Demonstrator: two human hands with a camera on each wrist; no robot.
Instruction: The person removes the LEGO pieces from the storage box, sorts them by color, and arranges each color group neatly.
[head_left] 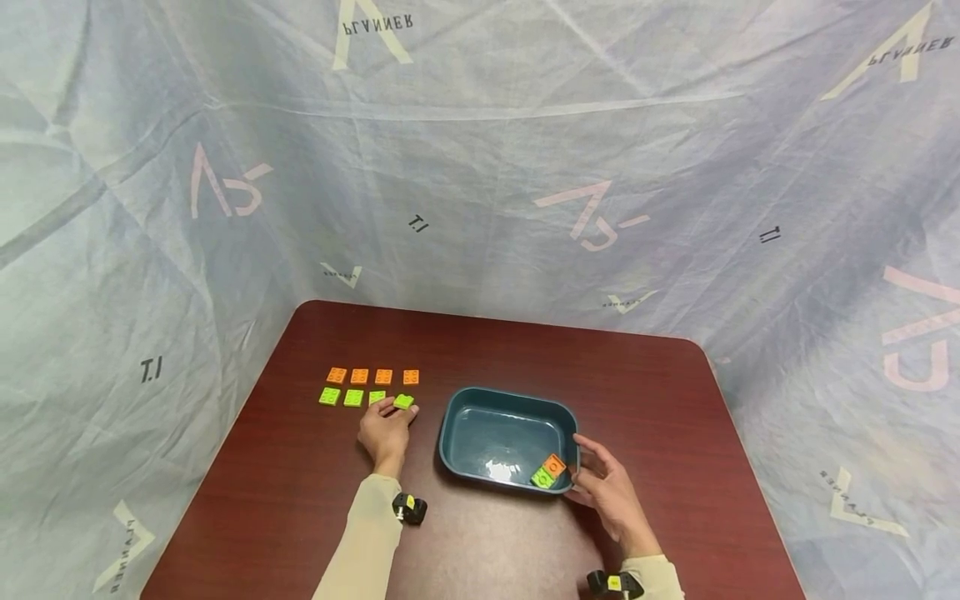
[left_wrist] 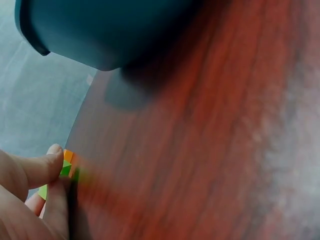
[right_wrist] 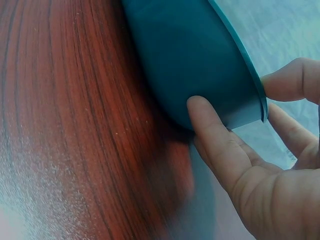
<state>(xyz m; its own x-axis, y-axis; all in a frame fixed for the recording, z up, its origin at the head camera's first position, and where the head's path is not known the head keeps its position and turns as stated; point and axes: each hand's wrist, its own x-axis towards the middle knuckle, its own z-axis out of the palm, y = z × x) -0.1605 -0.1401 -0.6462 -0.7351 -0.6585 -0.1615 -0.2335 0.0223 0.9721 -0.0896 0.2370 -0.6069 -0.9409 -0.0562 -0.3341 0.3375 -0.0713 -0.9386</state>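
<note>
My left hand [head_left: 386, 435] pinches a green toy brick [head_left: 403, 401] between thumb and fingers at the right end of a row of green bricks [head_left: 353, 397]. In the left wrist view the held brick [left_wrist: 65, 168] is mostly hidden by the fingers. Behind that row lies a row of several orange bricks [head_left: 360, 376]. My right hand [head_left: 611, 495] rests against the right end of a dark teal tray [head_left: 453, 467]. In the right wrist view its fairly straight fingers [right_wrist: 212, 125] touch the tray's outer wall and rim. Inside the tray's near right corner lie an orange brick [head_left: 555, 464] and a green brick [head_left: 542, 477].
The tray stands on a reddish-brown wooden table [head_left: 630, 392], to the right of the brick rows. Grey printed cloth [head_left: 480, 167] hangs behind the table and along both sides. Each wrist wears a small black camera, such as the left one [head_left: 409, 507].
</note>
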